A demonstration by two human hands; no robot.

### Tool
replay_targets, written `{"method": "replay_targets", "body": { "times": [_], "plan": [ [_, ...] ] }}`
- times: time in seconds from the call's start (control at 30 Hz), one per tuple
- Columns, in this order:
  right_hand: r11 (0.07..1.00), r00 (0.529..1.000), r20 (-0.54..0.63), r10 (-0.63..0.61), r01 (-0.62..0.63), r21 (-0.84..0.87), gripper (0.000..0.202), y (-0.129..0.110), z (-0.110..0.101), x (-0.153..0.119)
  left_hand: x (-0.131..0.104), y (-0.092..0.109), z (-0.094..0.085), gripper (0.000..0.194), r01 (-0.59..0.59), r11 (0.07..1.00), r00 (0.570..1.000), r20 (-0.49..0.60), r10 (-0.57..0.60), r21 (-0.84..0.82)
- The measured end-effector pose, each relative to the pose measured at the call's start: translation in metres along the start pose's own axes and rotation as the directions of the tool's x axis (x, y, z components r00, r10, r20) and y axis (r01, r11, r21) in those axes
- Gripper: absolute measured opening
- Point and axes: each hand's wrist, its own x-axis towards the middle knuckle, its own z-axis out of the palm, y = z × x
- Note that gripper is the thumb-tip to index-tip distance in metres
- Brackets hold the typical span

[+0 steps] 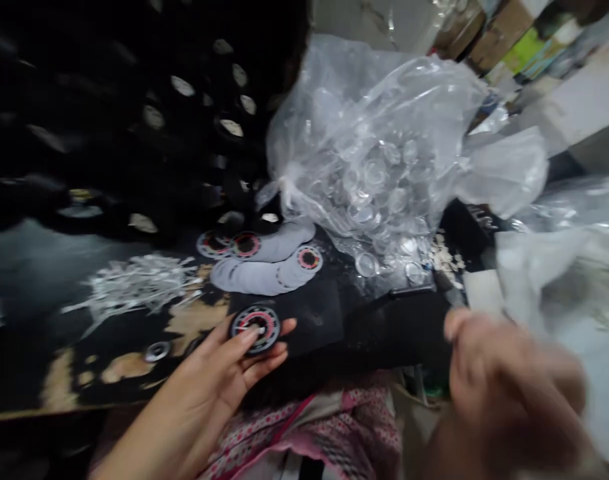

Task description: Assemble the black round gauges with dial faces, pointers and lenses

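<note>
In my left hand [239,360] is a small round dial [261,324], black with a red ring and a pale rim. My thumb lies across its face and the fingers support it from below. Off to the right, my right hand [509,380] is smeared by motion, so its fingers and anything in them cannot be made out. Just beyond my left hand, overlapping white discs [259,277] lie in rows, some showing the same printed dial face [309,258]. A black sheet [304,317] lies beside the held dial.
A pile of thin white strips [139,283] and a small ring [157,351] lie on the worn black table [384,333]. Behind stands a clear plastic bag [374,113] of transparent round caps [367,265], some spilled out. A dark pen-like rod [411,291] and small beige pieces [447,257] are nearby.
</note>
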Motion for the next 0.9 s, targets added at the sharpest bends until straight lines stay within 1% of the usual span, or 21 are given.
{"method": "replay_targets", "body": {
  "times": [0.03, 0.07, 0.1, 0.13, 0.17, 0.2, 0.23, 0.27, 0.3, 0.33, 0.37, 0.4, 0.47, 0.5, 0.53, 0.6, 0.67, 0.73, 0.77, 0.83, 0.9],
  "plan": [
    [0.999, 0.983, -0.181, 0.035, -0.038, -0.013, 0.045, 0.010, 0.002, 0.006, 0.002, -0.002, -0.001, 0.017, 0.007, 1.000, 1.000, -0.008, -0.007, 0.004],
    [0.997, 0.926, -0.369, 0.074, -0.073, 0.017, 0.039, 0.020, 0.005, 0.012, 0.004, -0.003, -0.001, 0.018, 0.030, 0.999, 1.000, -0.007, -0.030, 0.012],
    [0.992, 0.851, -0.512, 0.120, -0.089, 0.084, 0.031, 0.029, 0.011, 0.018, 0.005, -0.003, 0.000, 0.022, 0.062, 0.998, 0.998, 0.002, -0.062, 0.018],
    [0.981, 0.796, -0.579, 0.176, -0.091, 0.173, 0.027, 0.037, 0.018, 0.023, 0.005, -0.002, 0.002, 0.026, 0.104, 0.994, 0.994, 0.011, -0.104, 0.019],
    [0.958, 0.772, -0.590, 0.239, -0.089, 0.272, 0.027, 0.044, 0.026, 0.026, 0.003, -0.001, 0.005, 0.027, 0.153, 0.988, 0.988, 0.014, -0.153, 0.015],
    [0.927, 0.784, -0.546, 0.294, -0.096, 0.362, 0.028, 0.048, 0.034, 0.029, 0.001, 0.000, 0.008, 0.027, 0.203, 0.979, 0.979, 0.010, -0.203, 0.006],
    [0.898, 0.817, -0.474, 0.329, -0.115, 0.424, 0.026, 0.049, 0.042, 0.031, -0.002, 0.001, 0.012, 0.027, 0.242, 0.970, 0.970, 0.006, -0.242, -0.012],
    [0.875, 0.830, -0.432, 0.353, -0.130, 0.467, 0.021, 0.047, 0.050, 0.033, -0.004, 0.001, 0.016, 0.026, 0.270, 0.962, 0.963, 0.008, -0.270, -0.034],
    [0.851, 0.832, -0.415, 0.369, -0.123, 0.510, 0.016, 0.041, 0.057, 0.034, -0.005, 0.002, 0.019, 0.026, 0.284, 0.957, 0.959, 0.016, -0.283, -0.054],
    [0.820, 0.835, -0.405, 0.373, -0.092, 0.566, 0.014, 0.033, 0.063, 0.036, -0.005, 0.001, 0.021, 0.025, 0.285, 0.956, 0.958, 0.032, -0.283, -0.073],
    [0.773, 0.850, -0.384, 0.360, -0.041, 0.633, 0.016, 0.022, 0.068, 0.038, -0.005, 0.001, 0.022, 0.024, 0.274, 0.958, 0.961, 0.049, -0.270, -0.088],
    [0.708, 0.877, -0.352, 0.326, 0.020, 0.706, 0.020, 0.008, 0.073, 0.040, -0.004, 0.000, 0.023, 0.023, 0.260, 0.960, 0.965, 0.068, -0.254, -0.101],
    [0.557, 0.951, -0.242, 0.194, 0.096, 0.825, 0.027, -0.023, 0.082, 0.043, -0.002, -0.001, 0.022, 0.021, 0.232, 0.965, 0.970, 0.099, -0.221, -0.118],
    [0.508, 0.973, -0.199, 0.118, 0.113, 0.854, 0.029, -0.037, 0.086, 0.044, -0.002, -0.002, 0.021, 0.021, 0.222, 0.967, 0.971, 0.116, -0.208, -0.124],
    [0.482, 0.985, -0.167, 0.052, 0.121, 0.868, 0.029, -0.050, 0.091, 0.045, -0.002, -0.002, 0.020, 0.020, 0.216, 0.968, 0.971, 0.135, -0.199, -0.128],
    [0.486, 0.991, -0.124, -0.056, 0.136, 0.864, 0.029, -0.067, 0.099, 0.046, -0.003, -0.002, 0.019, 0.019, 0.214, 0.968, 0.967, 0.172, -0.190, -0.134],
    [0.571, 0.985, -0.061, -0.163, 0.145, 0.808, 0.027, -0.074, 0.105, 0.048, -0.004, -0.003, 0.020, 0.016, 0.212, 0.967, 0.965, 0.187, -0.184, -0.141],
    [0.670, 0.960, 0.010, -0.281, 0.188, 0.718, 0.025, -0.075, 0.110, 0.052, -0.004, -0.003, 0.020, 0.009, 0.205, 0.968, 0.968, 0.178, -0.178, -0.144],
    [0.700, 0.944, 0.029, -0.328, 0.222, 0.679, 0.024, -0.075, 0.112, 0.054, -0.004, -0.004, 0.020, 0.008, 0.200, 0.970, 0.970, 0.169, -0.175, -0.142],
    [0.715, 0.924, 0.030, -0.380, 0.273, 0.644, 0.022, -0.075, 0.115, 0.058, -0.004, -0.006, 0.020, 0.011, 0.193, 0.972, 0.972, 0.160, -0.171, -0.132],
    [0.709, 0.930, 0.037, -0.367, 0.254, 0.658, 0.022, -0.075, 0.115, 0.060, -0.003, -0.008, 0.018, 0.011, 0.192, 0.972, 0.972, 0.166, -0.168, -0.139]
  ]
}}
